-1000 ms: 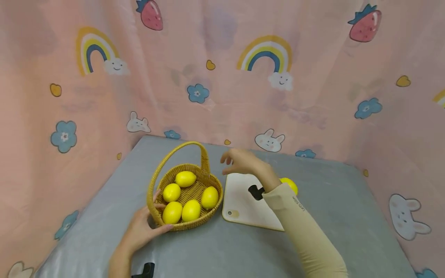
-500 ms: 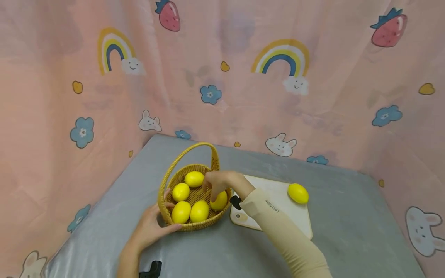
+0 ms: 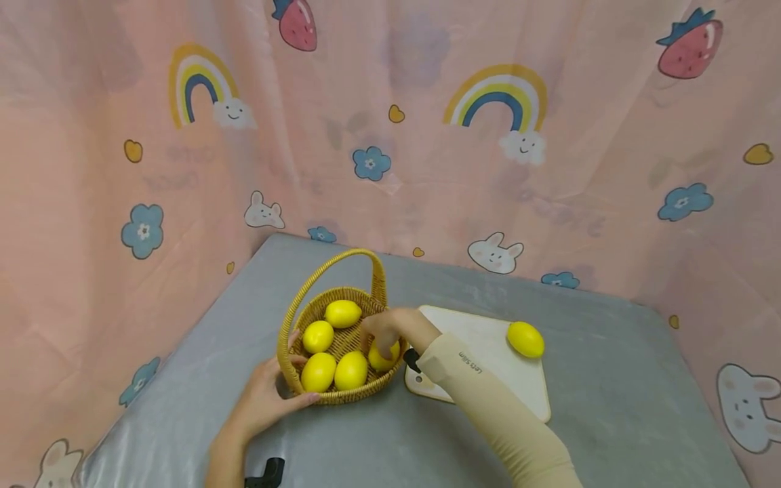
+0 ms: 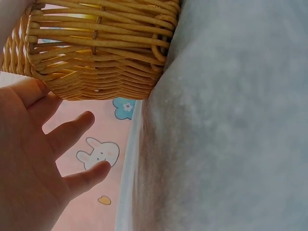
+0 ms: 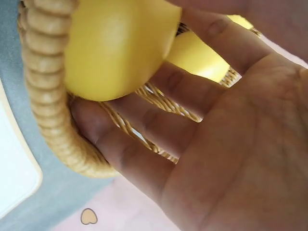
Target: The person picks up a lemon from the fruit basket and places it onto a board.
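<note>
A yellow wicker basket (image 3: 342,396) with a tall arched handle holds several lemons (image 3: 350,371). My left hand (image 3: 262,400) grips its near left side, thumb along the rim by the handle's base. In the left wrist view two fingers touch the woven wall and two others stick out free. My right hand (image 3: 393,327) reaches down into the basket's right side, its fingers curled round the rightmost lemon (image 3: 383,359). In the right wrist view that lemon (image 5: 120,48) sits against the fingers, close to the rim; the thumb is only partly seen.
Right of the basket lies a white cutting board (image 3: 488,359), partly covered by the right sleeve. Another lemon (image 3: 525,339) rests at its far right corner. All stand on a grey table (image 3: 610,393) with a pink patterned curtain (image 3: 415,190) around it.
My right hand has come down from above the board into the basket and closed on the rightmost lemon. The left hand keeps its hold. The head view has shifted a little.
</note>
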### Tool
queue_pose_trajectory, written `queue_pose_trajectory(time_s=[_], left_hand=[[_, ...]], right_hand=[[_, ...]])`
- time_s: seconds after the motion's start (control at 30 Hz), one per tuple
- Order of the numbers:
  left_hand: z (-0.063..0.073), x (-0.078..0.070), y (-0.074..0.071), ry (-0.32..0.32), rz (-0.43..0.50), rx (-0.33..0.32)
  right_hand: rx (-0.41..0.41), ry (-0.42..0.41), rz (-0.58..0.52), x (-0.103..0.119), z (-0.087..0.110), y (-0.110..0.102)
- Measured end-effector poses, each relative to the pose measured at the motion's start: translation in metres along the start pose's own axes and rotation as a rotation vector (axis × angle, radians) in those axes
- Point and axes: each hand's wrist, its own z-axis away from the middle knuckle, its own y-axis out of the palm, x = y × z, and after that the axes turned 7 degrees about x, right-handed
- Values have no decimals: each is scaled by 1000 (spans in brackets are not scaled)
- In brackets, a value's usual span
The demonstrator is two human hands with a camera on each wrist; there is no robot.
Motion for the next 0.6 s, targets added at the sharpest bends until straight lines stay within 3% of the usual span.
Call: queue_pose_trajectory(time_s=[0.6], left_hand=[[0, 1, 2, -14, 35, 7]], right_hand=[[42, 94, 51, 4, -14, 8]])
